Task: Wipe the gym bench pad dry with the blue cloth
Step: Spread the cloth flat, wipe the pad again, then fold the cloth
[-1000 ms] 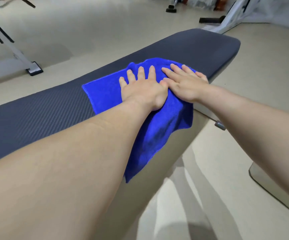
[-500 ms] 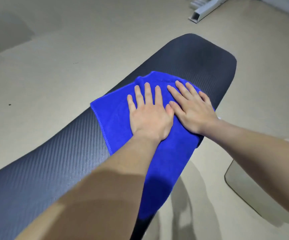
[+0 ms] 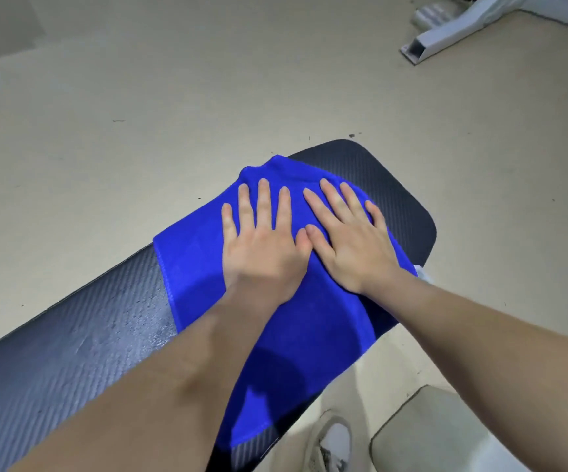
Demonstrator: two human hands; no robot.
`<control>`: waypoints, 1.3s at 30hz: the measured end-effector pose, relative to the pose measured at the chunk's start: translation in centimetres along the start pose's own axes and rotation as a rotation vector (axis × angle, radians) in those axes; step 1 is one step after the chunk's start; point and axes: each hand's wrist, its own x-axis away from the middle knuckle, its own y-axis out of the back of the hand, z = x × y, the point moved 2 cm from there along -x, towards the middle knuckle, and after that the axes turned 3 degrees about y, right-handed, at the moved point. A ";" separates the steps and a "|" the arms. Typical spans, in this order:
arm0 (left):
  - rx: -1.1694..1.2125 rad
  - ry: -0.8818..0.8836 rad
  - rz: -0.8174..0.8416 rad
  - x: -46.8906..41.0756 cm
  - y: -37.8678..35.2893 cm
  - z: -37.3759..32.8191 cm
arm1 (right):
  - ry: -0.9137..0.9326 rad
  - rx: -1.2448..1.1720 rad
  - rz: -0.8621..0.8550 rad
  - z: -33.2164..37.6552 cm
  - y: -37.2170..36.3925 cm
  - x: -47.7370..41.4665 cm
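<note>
The blue cloth (image 3: 194,267) lies spread over the dark textured bench pad (image 3: 81,338), near the pad's rounded far end (image 3: 405,212). Its near edge hangs over the pad's side. My left hand (image 3: 262,247) presses flat on the cloth, fingers spread. My right hand (image 3: 350,240) lies flat beside it, thumb touching the left hand. Neither hand grips the cloth. Left of the cloth the pad looks wet and speckled.
Beige floor (image 3: 139,114) surrounds the bench. A white metal frame foot (image 3: 422,51) lies at the top right. My shoe (image 3: 330,441) stands on the floor below the pad, next to a pale rounded slab (image 3: 446,434).
Both hands have slid the cloth along the pad toward its far end. The view has tilted further down, so the shoe now shows.
</note>
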 end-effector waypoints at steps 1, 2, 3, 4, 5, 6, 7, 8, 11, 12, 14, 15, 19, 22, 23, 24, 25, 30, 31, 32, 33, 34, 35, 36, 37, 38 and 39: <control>-0.006 0.009 -0.004 -1.0 -0.2 -1.0 | 0.008 0.000 0.004 -1.3 0.2 -0.9; -0.006 0.008 -0.030 -1.9 -0.3 -1.7 | 0.014 0.007 -0.004 -2.2 0.5 -1.6; -0.007 0.003 -0.060 -2.9 -0.5 -2.7 | 0.018 0.008 -0.006 -3.6 0.6 -2.5; -0.010 -0.004 -0.091 -3.7 -0.8 -3.5 | 0.015 0.012 -0.007 -4.7 0.8 -3.2; -0.015 -0.008 -0.106 -4.6 -1.2 -4.5 | 0.013 0.013 -0.008 -6.0 0.9 -3.9; -0.026 -0.011 -0.118 -5.2 -1.3 -5.0 | 0.009 0.009 -0.016 -6.5 1.1 -4.4; -0.034 -0.009 -0.116 -6.1 -1.5 -5.7 | 0.008 0.001 -0.025 -7.4 1.2 -4.9; -0.039 -0.005 -0.098 -6.9 -1.3 -6.4 | 0.002 -0.016 -0.032 -8.2 1.4 -5.4; -0.057 -0.022 0.014 -9.2 -1.1 -7.8 | -0.063 -0.120 -0.010 -10.0 1.7 -6.6; -0.059 -0.038 0.042 -9.9 -1.1 -8.1 | -0.116 -0.184 0.017 -10.6 1.8 -6.9; -0.052 -0.075 0.075 -11.4 -0.9 -8.5 | -0.204 -0.297 0.058 -11.3 1.8 -7.4; -0.046 -0.089 0.092 -11.9 -0.8 -8.5 | -0.221 -0.323 0.064 -11.3 1.8 -7.5; -0.016 -0.147 0.168 -11.5 -0.1 -8.3 | -0.285 -0.303 0.021 -11.1 1.9 -7.1; -0.001 -0.259 0.070 -8.2 2.0 -7.4 | -0.266 -0.165 -0.024 -10.2 1.9 -5.7; 0.031 -0.309 0.021 -6.9 3.0 -7.1 | -0.248 -0.113 -0.066 -9.7 2.1 -5.0; 0.072 -0.372 0.002 -5.5 3.8 -6.7 | -0.236 -0.085 -0.113 -9.2 2.3 -4.1; 0.122 -0.439 0.028 -4.0 4.4 -6.1 | -0.219 -0.086 -0.159 -8.8 2.6 -3.3; 0.048 -0.579 0.322 2.3 4.6 -1.8 | -0.020 -0.253 -0.256 -5.2 3.6 2.3; 0.034 -0.566 0.339 3.0 4.6 -1.3 | 0.031 -0.264 -0.217 -4.6 3.4 3.7; 0.016 -0.556 0.334 3.4 4.6 -1.1 | 0.073 -0.264 -0.156 -4.0 3.1 4.9; -0.013 -0.554 0.319 3.8 4.8 -1.0 | 0.102 -0.251 -0.092 -3.4 2.8 5.9; -0.048 -0.559 0.302 4.1 4.8 -1.0 | 0.114 -0.232 -0.040 -3.0 2.6 6.7; -0.075 -0.570 0.295 4.3 5.0 -1.0 | 0.110 -0.222 -0.006 -2.8 2.6 7.4; -0.095 -0.576 0.300 4.4 5.2 -1.1 | 0.101 -0.223 0.016 -2.6 2.6 7.7; -0.113 -0.566 0.325 4.5 5.6 -1.2 | 0.097 -0.224 0.036 -2.5 2.7 8.0; -0.131 -0.541 0.358 4.7 5.9 -1.3 | 0.106 -0.218 0.054 -2.3 2.9 8.3; -0.145 -0.496 0.382 4.7 6.1 -1.3 | 0.118 -0.204 0.076 -2.2 2.9 8.3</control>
